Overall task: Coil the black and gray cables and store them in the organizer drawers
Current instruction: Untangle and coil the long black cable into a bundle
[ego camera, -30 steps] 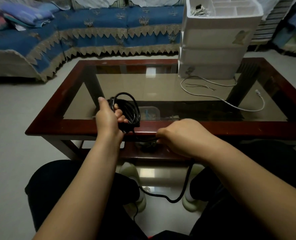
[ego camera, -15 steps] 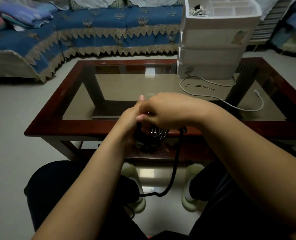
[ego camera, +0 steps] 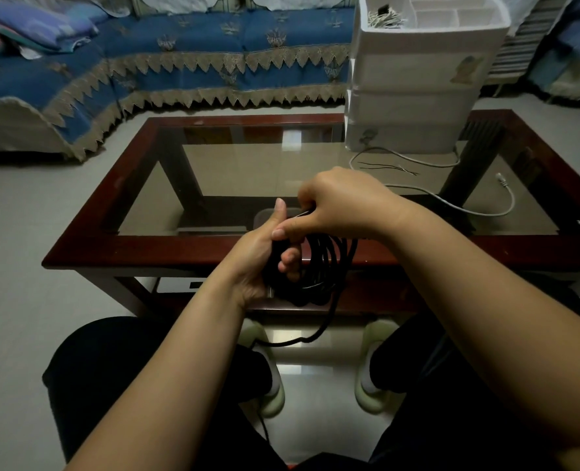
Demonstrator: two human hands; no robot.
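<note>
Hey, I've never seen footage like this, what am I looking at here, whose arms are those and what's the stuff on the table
This is no machine: a person wears a camera on the head, looking forward and down, so the two bare arms are their own. The left hand grips a bundle of black cable already wound into loops; the right hand holds the top of the same bundle. A loose tail of that cable hangs down toward the floor between the feet. Ahead is a glass-topped coffee table. On its far right stands a white organizer with drawers, and in front of it a gray cable lies uncoiled on the glass, beside some thin dark wires.
</note>
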